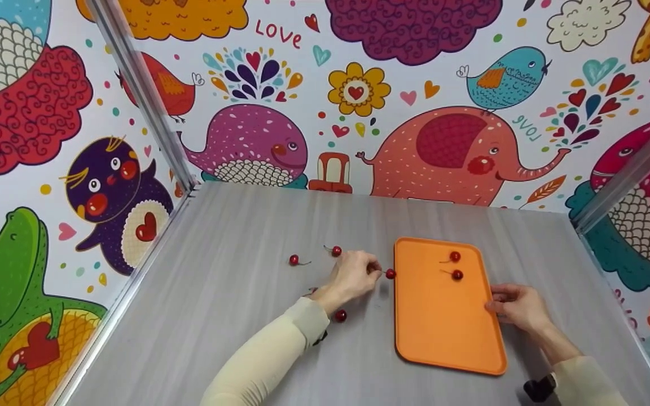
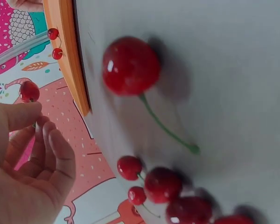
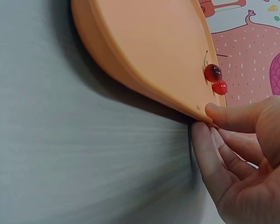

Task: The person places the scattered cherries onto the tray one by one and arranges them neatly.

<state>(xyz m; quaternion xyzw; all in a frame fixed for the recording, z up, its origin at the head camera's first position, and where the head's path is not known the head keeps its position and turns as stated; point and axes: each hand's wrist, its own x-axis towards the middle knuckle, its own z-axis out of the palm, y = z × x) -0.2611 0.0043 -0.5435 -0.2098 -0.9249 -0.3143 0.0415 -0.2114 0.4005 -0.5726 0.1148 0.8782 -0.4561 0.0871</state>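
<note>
Two bare hands in cream sleeves [image 1: 263, 358] reach over a grey, wood-grained table [image 1: 189, 316]. The left hand [image 1: 354, 275] pinches a red cherry [image 1: 390, 274] by its stem, holding it just beside the left long edge of an orange tray [image 1: 443, 332], nearer the far left corner than the near one. The right hand [image 1: 519, 307] grips the tray's right long edge, thumb on the rim and fingers below.

In the tray, a pair of stemmed cherries [image 1: 457, 275] lies close together near the far right corner. More loose cherries [image 1: 294, 260] sit on the table around the left hand and forearm, left of the tray; the left wrist view shows six, one cut off by the frame.

Beyond the table's far edge stands a wall printed with cartoon animals, including a coral elephant [image 1: 443, 163] and a purple whale [image 1: 246, 138]. Red lettering [image 1: 278, 35] near the top reads "LOVE"; smaller teal lettering [image 1: 527, 128] by the elephant's trunk seems to spell it again, turned around.
</note>
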